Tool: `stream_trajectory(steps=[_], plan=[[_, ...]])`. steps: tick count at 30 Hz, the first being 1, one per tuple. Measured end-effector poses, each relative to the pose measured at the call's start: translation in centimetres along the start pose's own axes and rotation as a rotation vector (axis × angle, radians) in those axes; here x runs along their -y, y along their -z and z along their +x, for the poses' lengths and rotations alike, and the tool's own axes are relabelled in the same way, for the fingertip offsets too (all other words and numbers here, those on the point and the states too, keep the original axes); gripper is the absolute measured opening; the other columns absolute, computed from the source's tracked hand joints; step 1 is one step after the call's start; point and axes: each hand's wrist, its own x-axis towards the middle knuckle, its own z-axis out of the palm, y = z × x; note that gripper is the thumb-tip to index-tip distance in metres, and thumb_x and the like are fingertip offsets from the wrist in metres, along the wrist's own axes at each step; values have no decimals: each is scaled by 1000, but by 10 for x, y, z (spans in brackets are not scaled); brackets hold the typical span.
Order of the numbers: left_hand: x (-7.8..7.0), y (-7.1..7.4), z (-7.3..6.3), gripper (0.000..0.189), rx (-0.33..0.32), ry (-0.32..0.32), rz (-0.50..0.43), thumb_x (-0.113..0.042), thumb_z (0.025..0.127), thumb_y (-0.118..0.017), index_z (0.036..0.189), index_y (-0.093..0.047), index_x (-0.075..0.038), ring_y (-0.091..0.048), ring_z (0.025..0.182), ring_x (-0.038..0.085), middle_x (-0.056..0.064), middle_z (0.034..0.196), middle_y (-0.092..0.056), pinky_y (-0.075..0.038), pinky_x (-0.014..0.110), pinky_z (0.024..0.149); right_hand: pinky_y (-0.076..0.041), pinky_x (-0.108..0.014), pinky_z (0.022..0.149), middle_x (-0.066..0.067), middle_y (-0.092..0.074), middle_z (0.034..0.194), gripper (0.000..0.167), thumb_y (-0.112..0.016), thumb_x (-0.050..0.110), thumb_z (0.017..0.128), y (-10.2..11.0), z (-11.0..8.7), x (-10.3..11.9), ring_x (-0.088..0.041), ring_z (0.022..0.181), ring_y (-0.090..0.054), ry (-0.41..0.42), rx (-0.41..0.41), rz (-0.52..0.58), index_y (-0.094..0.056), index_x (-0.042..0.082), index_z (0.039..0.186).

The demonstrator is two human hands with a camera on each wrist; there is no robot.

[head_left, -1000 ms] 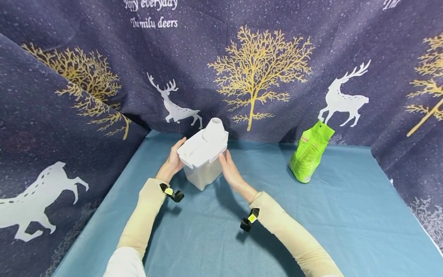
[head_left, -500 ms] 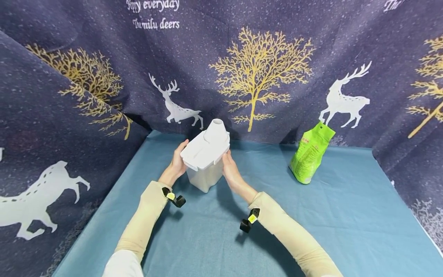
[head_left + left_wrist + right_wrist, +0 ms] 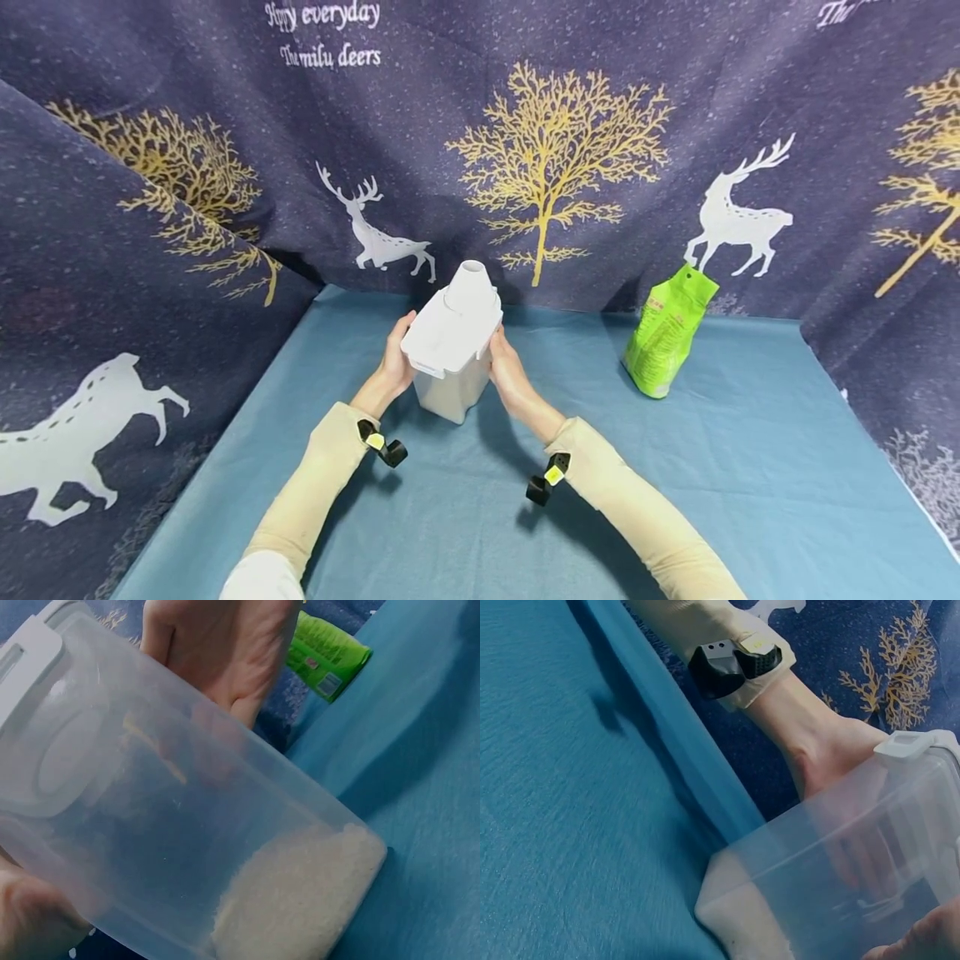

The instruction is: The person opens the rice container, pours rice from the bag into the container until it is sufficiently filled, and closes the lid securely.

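At the near edge, two cream sleeves [image 3: 307,479] reach in from left and right over the blue-covered counter [image 3: 750,467], the left one meeting a white upper sleeve [image 3: 262,575]. A small black device [image 3: 392,452] with a yellow tag sits at the left wrist, and a matching unit [image 3: 538,490] at the right wrist.

Farther in, left of the middle of the counter, the two hands hold a translucent container [image 3: 444,392] between them. The left hand [image 3: 396,362] is partly closed against its left side, its fingers showing dimly through the plastic. The right hand [image 3: 512,379] is likewise partly closed on the right side, its fingertips hidden or blurred behind the wall. The container is tilted, and pale grain [image 3: 300,900] lies heaped in its bottom; whether the base touches the counter I cannot tell. A white lid [image 3: 442,337] covers the top, with a tapered white spout [image 3: 470,287], round at its mouth, rising from the far end.

To the right, well apart from the hands and near the far edge, stands a bright green bag [image 3: 670,333]. Behind everything hangs a dark blue cloth [image 3: 420,125] printed with white deer [image 3: 382,246] and golden trees [image 3: 555,142].
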Motion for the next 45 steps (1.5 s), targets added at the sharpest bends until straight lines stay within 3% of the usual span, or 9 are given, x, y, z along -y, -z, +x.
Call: stream_trajectory(steps=[15, 24, 30, 39, 45], plan=[[10, -15, -7, 36, -84, -40, -14, -36, 98, -29, 82, -59, -25, -56, 63, 1, -13, 67, -60, -44, 18, 64, -8, -49, 122, -4, 5, 164, 58, -15, 41, 106, 7, -1, -2, -26, 151, 0, 10, -10, 2, -2, 14, 156], [15, -21, -11, 37, -48, -65, 17, -36, 99, -26, 84, -58, -25, -55, 64, 2, -13, 68, -59, -43, 18, 65, -12, -46, 122, -10, -24, 160, 58, -16, 42, 106, 9, -4, 0, -26, 150, -15, 24, -62, 62, -22, 9, 154], [17, -24, -14, 39, 29, -65, 20, -35, 101, -24, 86, -58, -24, -55, 67, 3, -12, 70, -58, -44, 20, 67, -16, -45, 121, -16, -36, 153, 58, -19, 43, 106, 14, -9, 0, -26, 147, -26, 3, -90, 63, -27, 10, 153], [19, -24, -16, 42, 252, -69, 1, -30, 104, -18, 89, -57, -25, -57, 74, 2, -13, 78, -59, -48, 21, 71, -15, -45, 121, -19, -28, 157, 54, -17, 33, 107, 23, -16, -1, -30, 148, -21, 12, -59, 84, -23, 4, 153], [20, -25, -18, 42, 348, -17, 23, -37, 105, -16, 98, -56, -27, -59, 81, 5, -12, 83, -61, -50, 27, 77, -14, -45, 122, -19, -27, 157, 54, -16, 32, 108, 28, -20, 2, -31, 149, -19, 5, -54, 99, -23, 3, 152]])
